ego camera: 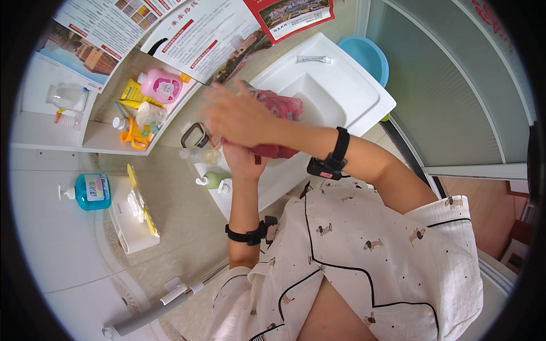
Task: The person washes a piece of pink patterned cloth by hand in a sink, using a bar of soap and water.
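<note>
My right hand (pixel 239 117) is motion-blurred, with its fingers apart, and crosses above my left hand (pixel 244 161). My left hand is palm up against a red and pink patterned cloth (pixel 279 104); its fingers are hidden, so its grip cannot be told. Part of the cloth lies behind my right hand and wrist, over the near side of a white washbasin (pixel 362 100). A white tube (pixel 313 59) rests on the basin's far ledge. Beside my left hand are a clear bottle (pixel 200 156), a green pump bottle (pixel 213 180) and a black-handled object (pixel 195 135).
A white shelf (pixel 115 147) at left holds a pink bottle (pixel 164 86), yellow tubes and an orange cup (pixel 135 135). Below it are a blue pump bottle (pixel 93 192) and a white box (pixel 134 226). A blue bucket (pixel 367 57) stands behind the basin, near a frosted glass door (pixel 443 85).
</note>
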Tool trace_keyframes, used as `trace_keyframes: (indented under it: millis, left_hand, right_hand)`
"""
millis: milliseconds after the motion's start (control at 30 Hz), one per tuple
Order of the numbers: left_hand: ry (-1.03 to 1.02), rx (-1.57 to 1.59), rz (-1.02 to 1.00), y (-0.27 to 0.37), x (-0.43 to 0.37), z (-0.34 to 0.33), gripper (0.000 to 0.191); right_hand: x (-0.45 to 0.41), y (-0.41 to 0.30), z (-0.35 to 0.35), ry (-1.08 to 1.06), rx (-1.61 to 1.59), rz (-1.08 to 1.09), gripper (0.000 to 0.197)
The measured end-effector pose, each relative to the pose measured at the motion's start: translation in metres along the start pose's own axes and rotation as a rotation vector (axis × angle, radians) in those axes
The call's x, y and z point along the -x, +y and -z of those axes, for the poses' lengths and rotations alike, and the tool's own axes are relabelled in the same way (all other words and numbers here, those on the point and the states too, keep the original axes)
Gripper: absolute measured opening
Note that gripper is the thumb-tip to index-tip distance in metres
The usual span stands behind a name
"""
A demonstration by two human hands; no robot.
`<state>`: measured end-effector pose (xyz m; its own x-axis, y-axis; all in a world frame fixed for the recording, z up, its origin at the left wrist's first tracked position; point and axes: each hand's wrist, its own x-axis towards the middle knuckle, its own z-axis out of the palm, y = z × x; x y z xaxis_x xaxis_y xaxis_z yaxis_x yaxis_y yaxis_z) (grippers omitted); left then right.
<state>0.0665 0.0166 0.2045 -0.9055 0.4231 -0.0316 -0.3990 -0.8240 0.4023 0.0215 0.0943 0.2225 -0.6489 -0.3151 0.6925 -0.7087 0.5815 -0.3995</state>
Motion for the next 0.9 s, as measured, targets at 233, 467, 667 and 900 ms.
trace_keyframes:
  millis: [233, 467, 667, 900]
  left_hand:
    - [0.217, -0.282, -0.233, -0.004, -0.006, -0.036, 0.035]
    - [0.062, -0.990, -0.414, 0.010, 0.001, -0.032, 0.041]
    - [-0.111, -0.260, -0.111, 0.047, 0.004, -0.030, 0.044]
    - [0.319, -0.557, -0.325, 0.035, 0.003, -0.031, 0.053]
  right_hand:
    - [0.035, 0.003, -0.011, 0.214, -0.479, -0.559, 0.036]
    - [0.020, 0.016, 0.003, 0.066, -0.506, -0.627, 0.045]
    - [0.013, 0.047, 0.050, -0.351, -1.263, -0.970, 0.040]
    - [-0.009, 0.039, 0.075, -0.397, -1.410, -0.876, 0.025]
